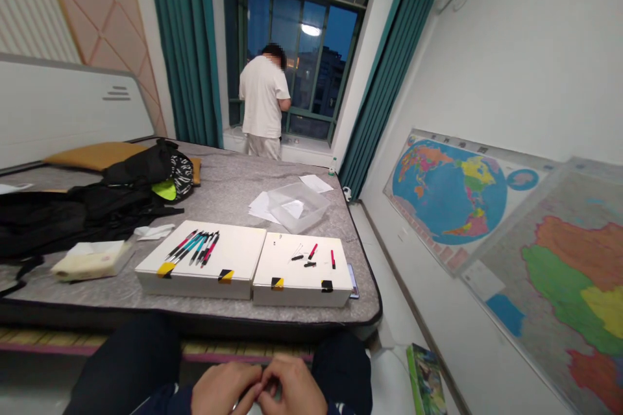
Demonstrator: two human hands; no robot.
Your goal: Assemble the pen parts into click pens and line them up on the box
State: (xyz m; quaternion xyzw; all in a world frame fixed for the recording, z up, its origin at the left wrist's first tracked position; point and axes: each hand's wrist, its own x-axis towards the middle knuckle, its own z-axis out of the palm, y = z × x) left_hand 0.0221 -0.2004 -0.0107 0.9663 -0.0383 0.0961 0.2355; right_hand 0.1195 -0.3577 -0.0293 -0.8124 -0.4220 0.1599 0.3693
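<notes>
At the bottom of the head view, my left hand and my right hand meet between my knees, below the bed's edge. Both have bent fingers pressed together at the tips; anything between them is hidden or too small to name. A small shiny bit shows by the left fingers. Beyond them, a white box on the left carries a row of several pens. On the white box to its right lie disassembled pen parts: red pieces, black pieces and tiny bits.
The boxes rest on a grey mattress with a clear plastic bin, paper sheets, a tissue pack and a black backpack. A person stands at the window, facing away. Maps hang on the right wall.
</notes>
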